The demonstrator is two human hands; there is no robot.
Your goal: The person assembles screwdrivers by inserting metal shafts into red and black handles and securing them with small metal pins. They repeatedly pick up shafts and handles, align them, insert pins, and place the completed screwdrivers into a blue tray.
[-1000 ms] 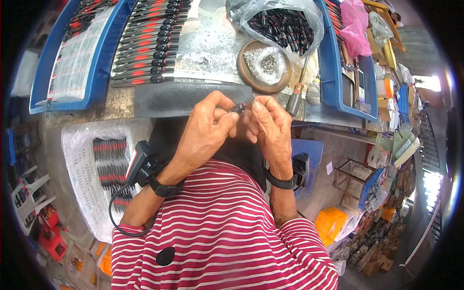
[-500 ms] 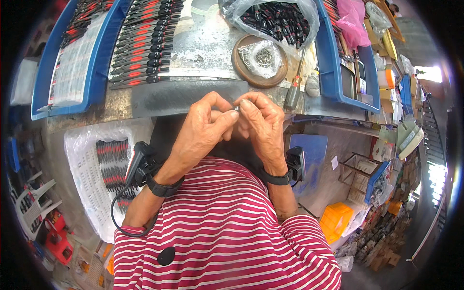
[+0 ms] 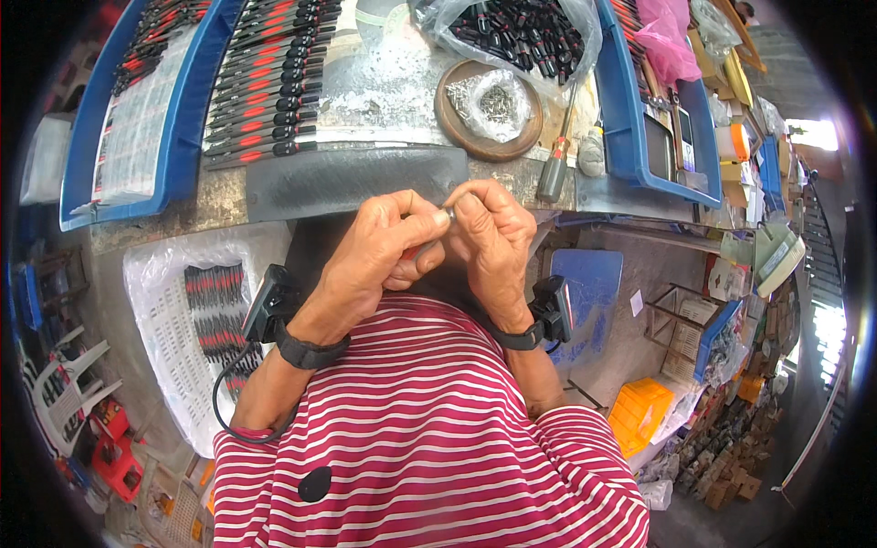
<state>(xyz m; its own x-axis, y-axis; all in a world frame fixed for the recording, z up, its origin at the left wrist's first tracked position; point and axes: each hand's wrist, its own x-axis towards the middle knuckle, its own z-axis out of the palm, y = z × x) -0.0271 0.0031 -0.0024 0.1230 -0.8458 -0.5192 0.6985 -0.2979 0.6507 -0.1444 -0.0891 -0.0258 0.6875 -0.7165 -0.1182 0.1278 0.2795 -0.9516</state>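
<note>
In front of the bench edge, my left hand (image 3: 384, 242) and my right hand (image 3: 493, 228) meet at their fingertips, both closed in a pinch. Between them is a tiny shiny metal piece (image 3: 449, 212), mostly covered by thumbs and fingers. A sliver of red shows under the curled left fingers; what it belongs to is hidden. Just beyond my hands, a dark flat pad (image 3: 356, 183) lies along the bench edge. Past the right hand sit a round wooden dish (image 3: 448, 128) of small metal parts and a screwdriver (image 3: 554, 173).
Slim black-and-red tools (image 3: 265, 96) lie in a row on the bench. Blue trays stand left (image 3: 178, 137) and right (image 3: 621, 137). A clear bag (image 3: 589, 36) holds black-and-red pieces. Below the bench at left, a white basket (image 3: 169, 365) holds more slim tools.
My left hand has turned slightly, and a bit of red now shows beneath its fingers. Both hands have dropped a little and still pinch together.
</note>
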